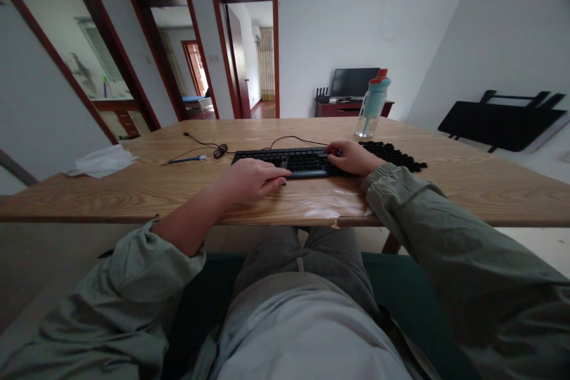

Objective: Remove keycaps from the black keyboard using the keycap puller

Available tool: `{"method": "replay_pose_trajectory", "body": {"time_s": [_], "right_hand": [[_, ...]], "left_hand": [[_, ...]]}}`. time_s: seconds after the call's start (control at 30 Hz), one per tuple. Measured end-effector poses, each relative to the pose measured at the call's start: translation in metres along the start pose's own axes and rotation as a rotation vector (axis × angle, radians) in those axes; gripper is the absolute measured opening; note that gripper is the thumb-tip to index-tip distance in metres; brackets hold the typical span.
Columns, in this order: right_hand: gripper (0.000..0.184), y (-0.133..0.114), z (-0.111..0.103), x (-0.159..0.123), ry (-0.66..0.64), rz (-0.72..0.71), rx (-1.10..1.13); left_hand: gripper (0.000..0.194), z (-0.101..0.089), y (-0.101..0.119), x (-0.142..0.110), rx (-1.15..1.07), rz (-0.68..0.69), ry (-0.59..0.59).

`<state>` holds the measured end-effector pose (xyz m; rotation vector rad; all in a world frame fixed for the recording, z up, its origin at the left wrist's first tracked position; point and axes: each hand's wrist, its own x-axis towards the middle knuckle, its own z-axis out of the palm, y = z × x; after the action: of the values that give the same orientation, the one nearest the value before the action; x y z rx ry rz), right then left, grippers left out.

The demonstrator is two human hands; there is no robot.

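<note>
A black keyboard (307, 161) lies near the table's front edge, under both hands. My left hand (258, 180) rests over its front left part, fingers stretched to the right along the front edge. A small dark spot shows beneath those fingertips, too small to name. On the keys just beyond stands a small wire-like tool (284, 162), perhaps a keycap puller. My right hand (354, 158) is at the keyboard's right end, thumb and fingers pinched together; what is between them is hidden. Beside it spreads a pile of small black pieces (394, 155) that look like keycaps.
A blue-handled brush (187, 159) and a coiled black cable (220, 149) lie left of the keyboard. White crumpled tissue or plastic (104, 161) sits at the far left. A clear bottle with a red and teal lid (373, 104) stands behind the pile. Clear film (323, 206) covers the front edge.
</note>
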<state>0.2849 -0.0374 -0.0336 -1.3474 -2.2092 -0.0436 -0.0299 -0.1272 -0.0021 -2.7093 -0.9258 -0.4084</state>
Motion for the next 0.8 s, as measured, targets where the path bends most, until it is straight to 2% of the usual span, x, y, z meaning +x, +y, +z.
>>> {"method": "replay_pose_trajectory", "body": {"time_s": [0.23,0.47,0.63,0.8], "right_hand": [[0.039,-0.040,0.004,0.009,0.004,-0.154,-0.104],[0.041,-0.078,0.019,0.040,0.000,-0.267,0.141],[0.036,-0.084,0.022,0.047,-0.081,-0.270,0.281],[0.029,-0.078,0.028,0.049,-0.049,-0.247,0.262]], "left_hand": [[0.042,-0.007,-0.015,0.019,-0.129,-0.054,0.024],[0.044,-0.027,-0.036,0.051,-0.247,-0.100,0.073],[0.039,-0.028,-0.043,0.065,-0.343,-0.113,0.119],[0.042,-0.021,-0.043,0.068,-0.419,-0.087,0.182]]}}
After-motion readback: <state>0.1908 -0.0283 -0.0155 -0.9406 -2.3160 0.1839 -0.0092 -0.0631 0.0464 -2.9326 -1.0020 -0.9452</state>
